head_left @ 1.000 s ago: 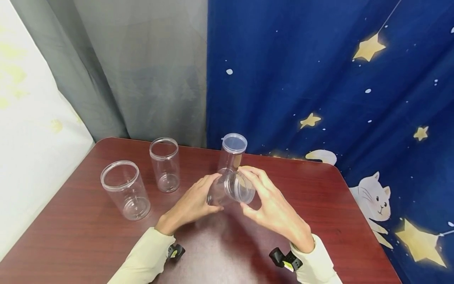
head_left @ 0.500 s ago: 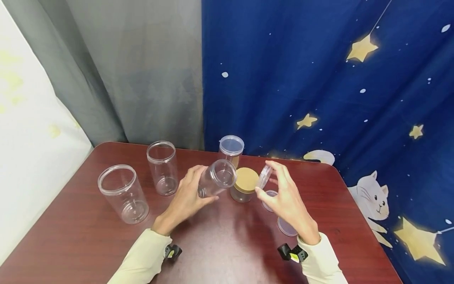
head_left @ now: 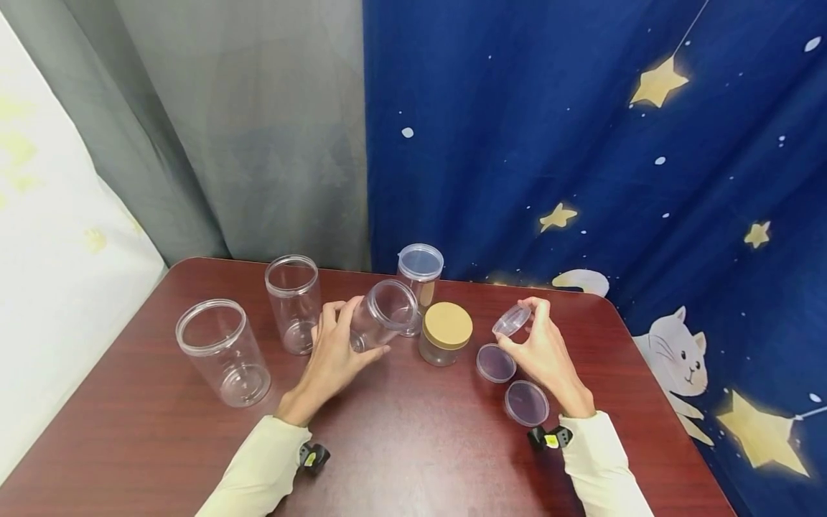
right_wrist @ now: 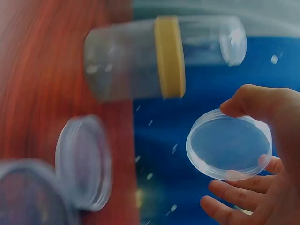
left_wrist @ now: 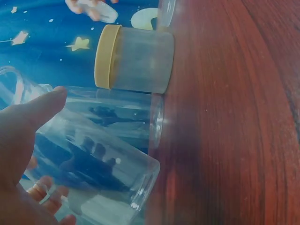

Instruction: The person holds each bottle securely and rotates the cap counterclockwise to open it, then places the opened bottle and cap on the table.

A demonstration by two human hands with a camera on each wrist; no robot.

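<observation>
My left hand (head_left: 332, 359) grips a clear, lidless plastic jar (head_left: 381, 316), tilted with its open mouth up and to the right. In the left wrist view, thumb and fingers wrap the jar (left_wrist: 98, 159), whose lower end hangs close over the table. Over on the right, my right hand (head_left: 539, 352) pinches a clear round lid (head_left: 512, 320) by its edge, thumb on one side and fingers on the other. That lid (right_wrist: 229, 143) shows its hollow inner side in the right wrist view. Below it two more clear lids (head_left: 496, 363) (head_left: 527, 403) lie on the table.
A short jar with a yellow lid (head_left: 447, 327) stands at the middle, and a tall clear jar with a clear lid (head_left: 420, 263) is behind it. Two open clear jars (head_left: 296, 305) (head_left: 224, 352) stand on the left. Curtains (head_left: 465, 143) hang along the table's back edge.
The lid has come off the jar in my left hand. My right hand has carried it right, over the other lids, while the left hand has shifted slightly left with the jar.
</observation>
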